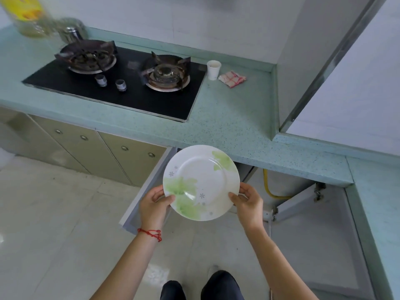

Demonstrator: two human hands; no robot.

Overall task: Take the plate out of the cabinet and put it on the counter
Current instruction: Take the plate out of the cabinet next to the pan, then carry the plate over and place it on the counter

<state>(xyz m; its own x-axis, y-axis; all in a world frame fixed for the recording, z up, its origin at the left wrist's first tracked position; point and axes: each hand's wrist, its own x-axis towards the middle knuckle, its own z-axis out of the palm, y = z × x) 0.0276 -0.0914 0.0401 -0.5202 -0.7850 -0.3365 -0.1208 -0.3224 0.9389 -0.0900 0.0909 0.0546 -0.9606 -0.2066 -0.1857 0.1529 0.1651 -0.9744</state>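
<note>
A white plate (pixel 201 182) with green leaf prints is held in the air in front of the open cabinet (pixel 287 182), just below the counter's front edge. My left hand (pixel 154 205) grips its lower left rim, thumb on top. My right hand (pixel 246 201) grips the lower right rim. The speckled pale green counter (pixel 229 126) runs across the view above the plate. The cabinet's doors (pixel 142 191) stand open on both sides, and a yellow hose shows inside.
A black two-burner gas stove (pixel 121 83) is set into the counter at left. A white paper cup (pixel 213 69) and a folded red-checked cloth (pixel 232 79) lie at the back right. Bottles and a jar stand at the far left. A wall column (pixel 303 61) bounds the right.
</note>
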